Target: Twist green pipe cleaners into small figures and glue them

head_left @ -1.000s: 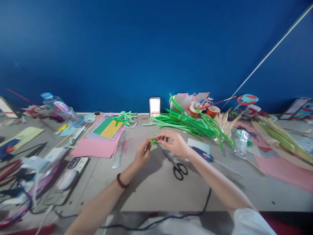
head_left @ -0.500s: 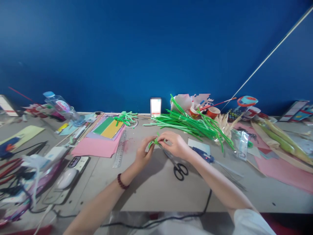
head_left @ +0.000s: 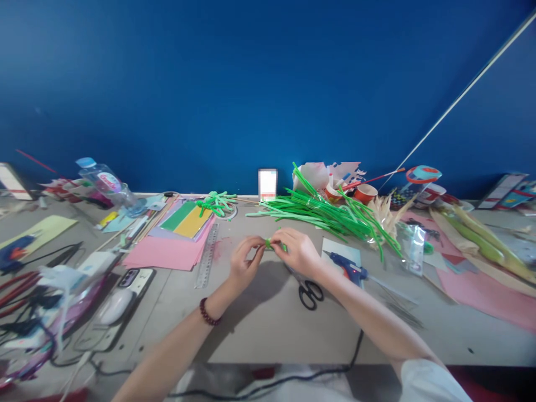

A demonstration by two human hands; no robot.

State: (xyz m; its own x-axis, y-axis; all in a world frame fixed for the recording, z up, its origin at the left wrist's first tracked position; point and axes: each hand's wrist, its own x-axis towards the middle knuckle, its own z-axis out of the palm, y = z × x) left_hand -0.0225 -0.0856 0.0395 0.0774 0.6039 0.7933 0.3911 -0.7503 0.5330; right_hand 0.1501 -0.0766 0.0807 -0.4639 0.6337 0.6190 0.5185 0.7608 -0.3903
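Between my two hands is a short piece of green pipe cleaner (head_left: 268, 243), mostly covered by my fingers. My left hand (head_left: 246, 261) pinches its left side with thumb and fingertips. From the other side my right hand (head_left: 296, 251) grips it, and a bit of green shows by the right fingers. Below my right hand lies a pair of black-handled scissors (head_left: 310, 295), its blades partly hidden under that hand. Beyond the hands spreads a pile of long green pipe cleaners (head_left: 322, 209). A bunch of bent green pipe cleaners (head_left: 218, 203) lies at the back left.
A blue glue gun (head_left: 349, 268) rests on white paper right of my hands. To the left are a clear ruler (head_left: 206, 259), pink paper sheets (head_left: 161, 252), a phone (head_left: 140, 279) and a white mouse (head_left: 115, 306). A plastic bottle (head_left: 104, 181) leans at the back left.
My hands have drawn level around the green piece, with the right hand slightly lower and turned. Less of the green piece shows at the left fingers now.
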